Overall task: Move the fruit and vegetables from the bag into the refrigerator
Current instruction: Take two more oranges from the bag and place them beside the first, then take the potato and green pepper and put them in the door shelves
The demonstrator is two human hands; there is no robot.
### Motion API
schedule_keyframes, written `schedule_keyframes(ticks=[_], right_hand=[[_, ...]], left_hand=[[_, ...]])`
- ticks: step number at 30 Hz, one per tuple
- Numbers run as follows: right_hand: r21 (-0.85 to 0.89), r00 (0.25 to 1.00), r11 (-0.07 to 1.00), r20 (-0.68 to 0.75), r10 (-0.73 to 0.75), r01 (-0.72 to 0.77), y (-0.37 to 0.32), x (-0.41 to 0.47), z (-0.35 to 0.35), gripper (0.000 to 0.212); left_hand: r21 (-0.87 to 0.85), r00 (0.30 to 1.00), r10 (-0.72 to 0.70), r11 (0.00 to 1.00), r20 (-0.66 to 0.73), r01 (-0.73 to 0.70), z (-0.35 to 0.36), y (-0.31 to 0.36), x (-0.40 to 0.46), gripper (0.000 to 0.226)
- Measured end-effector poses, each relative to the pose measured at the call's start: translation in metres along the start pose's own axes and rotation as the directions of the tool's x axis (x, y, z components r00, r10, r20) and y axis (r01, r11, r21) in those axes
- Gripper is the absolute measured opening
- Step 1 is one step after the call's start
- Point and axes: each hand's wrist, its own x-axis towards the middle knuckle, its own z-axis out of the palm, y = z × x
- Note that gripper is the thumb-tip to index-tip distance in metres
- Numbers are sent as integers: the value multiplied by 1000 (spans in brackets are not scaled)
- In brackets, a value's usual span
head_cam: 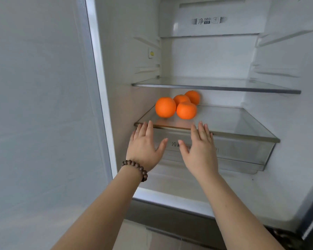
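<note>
Several oranges (177, 105) sit together on the left part of the lower glass shelf (242, 127) inside the open refrigerator. My left hand (145, 145), with a bead bracelet on its wrist, is held flat with fingers apart just in front of the shelf's edge, below the oranges. My right hand (200, 148) is spread the same way beside it, a little to the right. Neither hand holds anything or touches the fruit. The bag is not in view.
An upper glass shelf (215, 86) spans the refrigerator above the oranges. A clear drawer (242, 152) sits under the lower shelf, behind my hands. The refrigerator's side wall (43, 105) fills the left. Floor shows at the bottom.
</note>
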Motion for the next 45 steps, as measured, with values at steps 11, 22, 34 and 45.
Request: schedule_keyframes(ticks=[11,22,34,45], right_hand=[[199,948,977,288,-133,77,-51,-102,27,70],[477,706,845,510,-491,242,-188,-233,65,66],[784,222,545,498,-838,298,-361,-485,-5,65],[965,-261,106,169,-950,240,-452,-719,-148,65]], left_hand=[[111,969,-231,969,85,221,-24,-32,-132,79],[247,772,-633,739,-65,627,-102,-113,-315,78],[200,261,-886,197,-384,960,-236,-108,-632,75],[-11,-326,-749,-392,-578,920,-324,11,-887,76]])
